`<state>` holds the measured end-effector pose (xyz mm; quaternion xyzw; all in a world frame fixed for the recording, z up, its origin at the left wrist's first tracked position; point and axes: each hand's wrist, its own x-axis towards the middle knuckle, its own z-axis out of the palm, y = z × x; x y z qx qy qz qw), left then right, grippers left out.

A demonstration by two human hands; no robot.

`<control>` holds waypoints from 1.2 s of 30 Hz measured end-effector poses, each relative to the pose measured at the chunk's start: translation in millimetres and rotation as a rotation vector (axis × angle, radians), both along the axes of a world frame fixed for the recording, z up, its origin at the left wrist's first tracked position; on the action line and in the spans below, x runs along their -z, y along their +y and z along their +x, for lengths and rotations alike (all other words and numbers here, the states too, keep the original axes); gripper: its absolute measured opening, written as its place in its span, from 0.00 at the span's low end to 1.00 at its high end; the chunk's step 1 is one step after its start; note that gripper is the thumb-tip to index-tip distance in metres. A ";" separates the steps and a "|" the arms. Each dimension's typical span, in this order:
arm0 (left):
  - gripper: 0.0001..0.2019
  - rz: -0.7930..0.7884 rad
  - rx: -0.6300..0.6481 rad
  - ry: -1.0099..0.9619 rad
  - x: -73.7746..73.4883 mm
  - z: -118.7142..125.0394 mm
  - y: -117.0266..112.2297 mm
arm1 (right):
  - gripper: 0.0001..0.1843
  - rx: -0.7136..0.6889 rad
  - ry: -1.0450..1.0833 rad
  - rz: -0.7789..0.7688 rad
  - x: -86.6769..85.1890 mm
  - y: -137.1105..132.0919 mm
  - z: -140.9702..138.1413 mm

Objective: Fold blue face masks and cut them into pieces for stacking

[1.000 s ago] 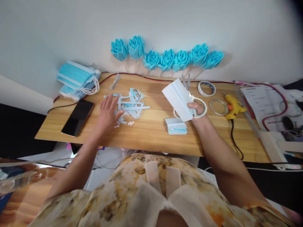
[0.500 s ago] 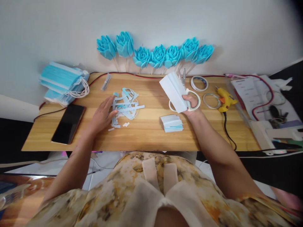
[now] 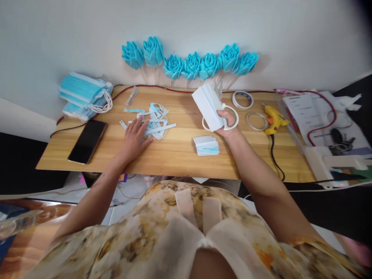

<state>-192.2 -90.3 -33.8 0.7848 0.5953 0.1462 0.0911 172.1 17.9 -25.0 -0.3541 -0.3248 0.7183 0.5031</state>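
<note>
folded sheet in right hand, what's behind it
Behind the folded sheet are scissors: blades and parts of both loops show. Other parts, and most fingers of the right hand, are covered.

Left hand [image 3: 133, 138] palm-down, right hand [image 3: 229, 119] gripping

Light tan wooden tabletop [image 3: 174, 162]: darker brown grain streaks. Far side, seven layered flowers [image 3: 192, 66]: bright turquoise. Far left, pleated rectangular face masks [image 3: 80, 91]: light blue, white bands, white ear loops [image 3: 101, 102]. Left, flat rectangular phone [image 3: 87, 141]: black screen. Left of centre, thin cut strips [image 3: 163, 128]: white and pale blue. Right of centre, folded flat sheet [image 3: 207, 108]: white; loop-handled scissors [image 3: 237, 115]: white grips. Right, glue gun [image 3: 277, 121]: yellow body, black cord [image 3: 272, 147]. Near side, cloth garment [image 3: 130, 240]: cream, blotched yellow, brown, orange.
</note>
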 end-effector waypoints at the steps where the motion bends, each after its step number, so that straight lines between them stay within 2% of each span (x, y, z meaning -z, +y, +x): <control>1: 0.34 0.000 -0.021 0.002 -3.0 0.8 0.3 | 0.16 -0.006 0.018 -0.003 0.6 0.1 0.0; 5: 0.34 0.020 -0.039 0.028 -24.5 11.1 11.1 | 0.16 -0.002 0.039 -0.011 2.3 2.3 -0.1; 8: 0.33 0.012 0.003 0.062 -37.2 34.2 35.1 | 0.16 -0.008 0.061 -0.032 1.7 4.0 -0.9; 11: 0.33 -0.026 -0.042 0.123 -38.5 60.8 65.7 | 0.17 -0.017 0.081 -0.024 0.3 4.1 -1.2; 13: 0.34 -0.066 -0.064 0.176 -34.5 69.1 81.2 | 0.19 -0.020 0.086 -0.002 0.1 4.0 -0.6; 15: 0.32 -0.096 -0.039 0.203 -29.8 64.3 87.6 | 0.20 -0.028 0.079 0.011 0.6 4.2 0.0; 17: 0.26 -0.133 0.011 0.196 -27.8 47.7 84.3 | 0.21 -0.040 0.069 0.026 1.2 4.3 -0.2; 19: 0.26 -0.160 0.018 0.156 -31.1 26.6 75.7 | 0.21 -0.051 0.050 0.050 0.5 3.7 -1.8; 20: 0.28 -0.144 0.029 0.099 -35.1 17.9 71.0 | 0.21 -0.053 0.034 0.068 -0.7 2.9 -3.1; 22: 0.32 -0.011 0.021 -0.072 -46.4 11.3 62.3 | 0.21 -0.055 -0.014 0.113 -4.7 -0.1 -6.5; 24: 0.34 0.049 -0.004 -0.289 -59.0 25.1 54.4 | 0.21 -0.061 -0.075 0.168 -10.2 -5.8 -10.8; 25: 0.35 0.015 0.003 -0.424 -64.2 39.6 50.9 | 0.21 -0.060 -0.106 0.202 -12.9 -9.6 -13.2; 27: 0.36 -0.169 0.037 -0.738 -70.0 78.2 46.8 | 0.23 -0.031 -0.170 0.299 -17.5 -18.1 -18.0; 30: 0.38 -0.555 0.186 -1.251 -66.3 134.6 53.6 | 0.25 0.024 -0.309 0.464 -21.7 -27.3 -23.7; 31: 0.36 -0.638 0.170 -1.392 -63.3 147.5 59.6 | 0.26 0.029 -0.364 0.503 -23.1 -28.2 -24.5; 32: 0.34 -0.653 0.114 -1.491 -60.4 156.5 66.9 | 0.28 0.031 -0.423 0.530 -25.0 -27.7 -24.2; 34: 0.27 -0.540 0.011 -1.631 -56.5 164.2 82.2 | 0.30 0.029 -0.587 0.572 -30.3 -23.0 -19.2; 36: 0.23 -0.398 -0.043 -1.721 -56.1 163.0 94.3 | 0.30 0.039 -0.846 0.616 -36.4 -15.2 -6.2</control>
